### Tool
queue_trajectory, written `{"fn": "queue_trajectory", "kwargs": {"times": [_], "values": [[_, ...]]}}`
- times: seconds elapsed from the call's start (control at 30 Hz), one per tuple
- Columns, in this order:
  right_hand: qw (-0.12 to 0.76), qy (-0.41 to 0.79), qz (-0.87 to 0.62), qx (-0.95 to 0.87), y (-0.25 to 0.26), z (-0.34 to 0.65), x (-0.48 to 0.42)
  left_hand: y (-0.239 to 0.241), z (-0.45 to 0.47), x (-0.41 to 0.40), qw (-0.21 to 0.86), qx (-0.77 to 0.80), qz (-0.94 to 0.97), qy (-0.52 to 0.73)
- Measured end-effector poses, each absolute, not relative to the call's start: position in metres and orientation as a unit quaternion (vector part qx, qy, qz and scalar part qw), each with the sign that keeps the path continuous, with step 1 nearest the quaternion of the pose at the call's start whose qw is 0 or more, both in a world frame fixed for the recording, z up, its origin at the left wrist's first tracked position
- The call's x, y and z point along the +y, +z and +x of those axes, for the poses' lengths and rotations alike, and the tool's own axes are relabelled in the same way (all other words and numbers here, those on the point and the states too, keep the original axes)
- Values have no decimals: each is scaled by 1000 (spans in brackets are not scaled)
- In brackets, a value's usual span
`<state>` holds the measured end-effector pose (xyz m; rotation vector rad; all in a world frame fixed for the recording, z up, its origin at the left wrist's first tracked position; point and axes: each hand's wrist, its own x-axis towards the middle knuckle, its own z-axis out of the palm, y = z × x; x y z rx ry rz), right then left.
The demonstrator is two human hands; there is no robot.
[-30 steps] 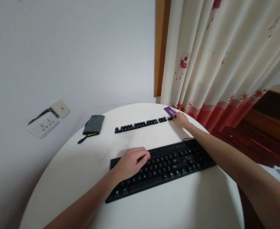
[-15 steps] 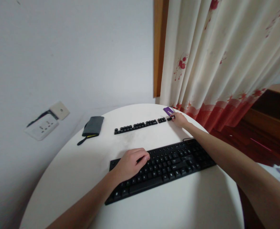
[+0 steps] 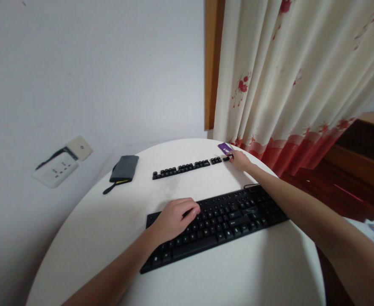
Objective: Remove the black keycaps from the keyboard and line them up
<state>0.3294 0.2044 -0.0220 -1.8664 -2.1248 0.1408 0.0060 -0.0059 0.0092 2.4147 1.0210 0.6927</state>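
The left hand [image 3: 174, 219], in the lower middle of the frame, lies curled over the left end of the keyboard [image 3: 214, 223], fingers bent onto the keys. It grasps nothing, and by the look of it, it simply pins the board flat on the round white bench [image 3: 257, 272].

The right hand [image 3: 239, 160] is stretched to the upper middle of the frame, near the far edge of the bench by the curtain [image 3: 288, 80]. Its fingertips close on a small black keycap [image 3: 226, 158] at the right end of the row of loose keycaps [image 3: 181, 168]; whether the cap is lifted or merely touched I cannot tell. That row runs in a tidy line parallel to the keyboard, seemingly laid out in order. Its caps are too small to count, though the line shows one long run, a short cluster, and the single cap at the hand.

Just beyond the fingers sits one purple tool [image 3: 225, 148], touching or nearly touching them. One grey pouch [image 3: 125, 168] with a strap lies left of the row, well apart. On the wall at the left are one socket [image 3: 55, 169] and one small plate above it. There is one keyboard and one bench
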Motion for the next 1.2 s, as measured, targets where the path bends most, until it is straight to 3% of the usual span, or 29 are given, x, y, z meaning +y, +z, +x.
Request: {"fn": "queue_trajectory", "kwargs": {"times": [1.2], "values": [[186, 62, -685, -702, -22, 311, 195, 10, 6, -6, 210, 367, 874, 238]]}}
